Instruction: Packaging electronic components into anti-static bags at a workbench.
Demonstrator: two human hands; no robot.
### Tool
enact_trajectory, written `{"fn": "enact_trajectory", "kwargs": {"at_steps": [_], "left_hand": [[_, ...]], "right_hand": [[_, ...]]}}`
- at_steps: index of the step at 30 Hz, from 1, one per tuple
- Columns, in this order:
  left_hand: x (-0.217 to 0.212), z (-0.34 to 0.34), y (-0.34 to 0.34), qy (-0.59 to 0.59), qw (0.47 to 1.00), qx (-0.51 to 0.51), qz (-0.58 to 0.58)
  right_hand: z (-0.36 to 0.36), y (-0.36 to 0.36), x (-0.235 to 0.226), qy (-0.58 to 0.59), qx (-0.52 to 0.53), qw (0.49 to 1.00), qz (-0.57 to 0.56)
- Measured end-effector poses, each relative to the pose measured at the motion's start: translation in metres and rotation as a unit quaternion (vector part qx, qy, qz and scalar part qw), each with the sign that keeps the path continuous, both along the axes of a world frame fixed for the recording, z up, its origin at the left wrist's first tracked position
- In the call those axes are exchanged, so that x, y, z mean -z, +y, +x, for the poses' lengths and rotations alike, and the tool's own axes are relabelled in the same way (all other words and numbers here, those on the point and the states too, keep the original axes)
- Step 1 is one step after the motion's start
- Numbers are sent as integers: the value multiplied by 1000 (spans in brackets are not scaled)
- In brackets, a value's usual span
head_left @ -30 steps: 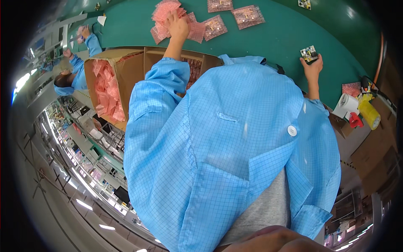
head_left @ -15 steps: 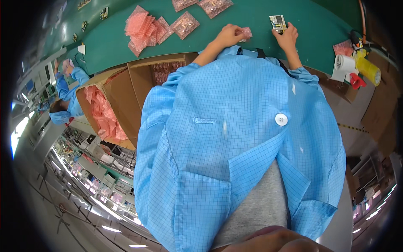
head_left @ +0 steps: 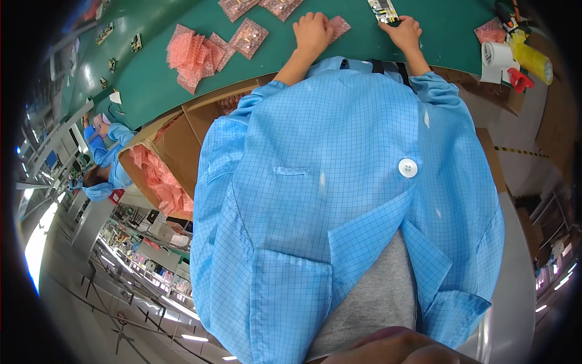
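Observation:
At the far side of the green table (head_left: 303, 48), my left hand (head_left: 312, 35) has curled fingers at the left edge of a small pink bubble-wrap bag (head_left: 341, 28). The bag sticks out to the right of the hand; the grip itself is partly hidden. My right hand (head_left: 403, 33) pinches the near end of a circuit board (head_left: 382, 10), which is white and black with yellow parts. The top of the picture cuts off the board's far end. A gap of bare green tabletop separates bag and board.
Loose pink bubble bags (head_left: 193, 53) are piled at left, beside several bagged boards (head_left: 248, 38). A cardboard box (head_left: 160, 173) of pink wrap stands below the table's left edge. Yellow tape (head_left: 532, 57) and a white roll (head_left: 496, 54) sit at right. A co-worker (head_left: 109, 161) is far left.
My left hand has shifted to the bag's left side, and more of the bag shows. The right hand and board appear higher and farther left; the whole view has shifted too.

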State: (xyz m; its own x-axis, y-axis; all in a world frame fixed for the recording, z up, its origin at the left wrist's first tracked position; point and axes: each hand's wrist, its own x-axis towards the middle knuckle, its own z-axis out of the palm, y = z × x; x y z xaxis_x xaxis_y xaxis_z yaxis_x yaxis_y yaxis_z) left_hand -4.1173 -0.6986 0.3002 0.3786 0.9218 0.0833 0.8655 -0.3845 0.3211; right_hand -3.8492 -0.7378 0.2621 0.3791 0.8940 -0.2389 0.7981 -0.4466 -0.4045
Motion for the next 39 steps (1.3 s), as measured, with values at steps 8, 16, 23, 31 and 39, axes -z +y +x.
{"fn": "enact_trajectory", "kwargs": {"at_steps": [8,16,23,31,39], "left_hand": [[-52,7,17,-108,992,-55,-31],[19,20,4,-119,951,-87,-270],[22,13,20,-107,987,61,-98],[15,31,30,-73,978,-7,-196],[25,30,28,-123,981,81,-125]], "right_hand": [[12,6,-12,33,70,995,-67],[3,1,-2,181,64,980,57],[-3,-27,-2,452,170,871,92],[6,-34,-21,488,215,841,88],[-21,-16,-40,497,96,860,68]]}}
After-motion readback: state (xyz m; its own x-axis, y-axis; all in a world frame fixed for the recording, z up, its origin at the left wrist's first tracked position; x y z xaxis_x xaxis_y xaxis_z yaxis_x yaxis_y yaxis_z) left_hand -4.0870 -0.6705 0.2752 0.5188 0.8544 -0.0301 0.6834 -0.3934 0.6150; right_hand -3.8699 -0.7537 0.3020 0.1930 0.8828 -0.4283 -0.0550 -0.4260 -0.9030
